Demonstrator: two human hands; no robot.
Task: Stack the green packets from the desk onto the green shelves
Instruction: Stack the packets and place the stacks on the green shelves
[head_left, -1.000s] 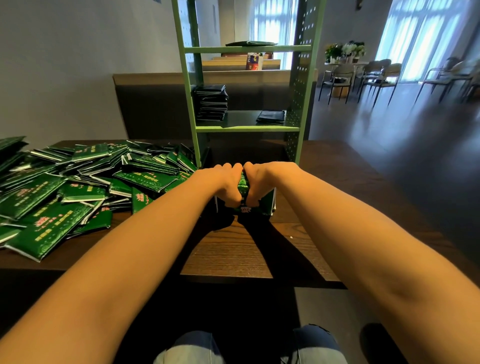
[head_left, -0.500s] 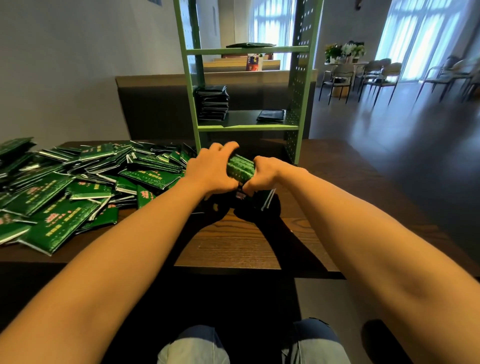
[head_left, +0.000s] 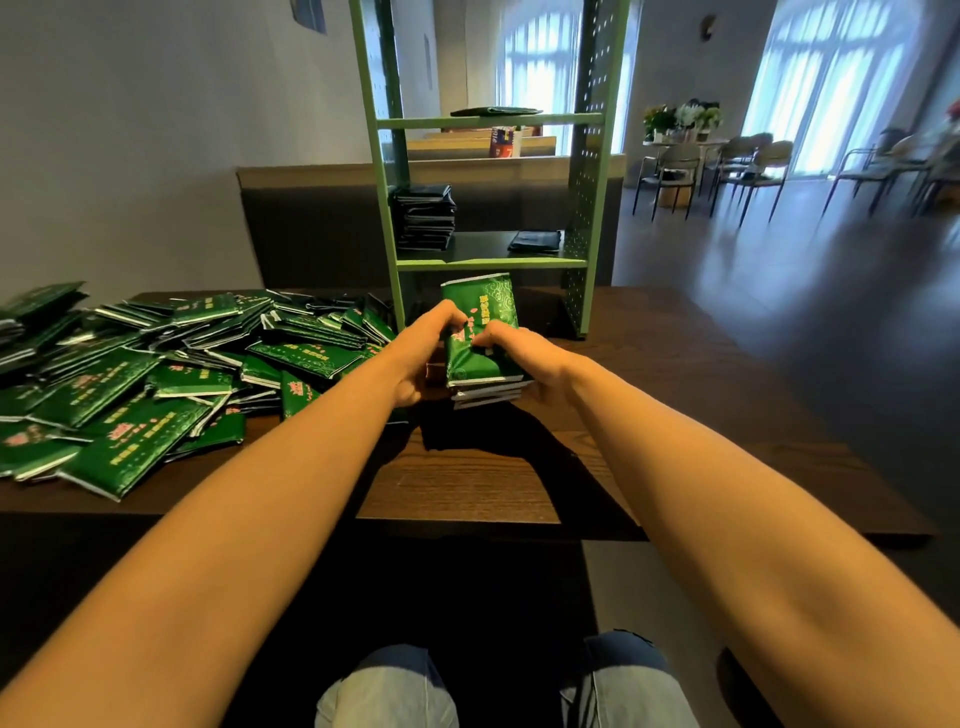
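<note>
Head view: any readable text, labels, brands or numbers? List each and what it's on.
Nothing reads clearly.
Held bundle, top packet: pink and yellow print, partly under the left hand and right hand, too blurred to quote.
Loose packets on the desk: same print, too small to read.
Carton behind the green shelves: red and blue graphics, unreadable.
Dark stacks on the shelves: no print visible.

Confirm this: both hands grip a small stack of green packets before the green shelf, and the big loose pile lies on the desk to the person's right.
Wrong side. The head view shows the loose pile on the desk to the person's left. The left hand and right hand do grip the stack before the green shelf.
</note>
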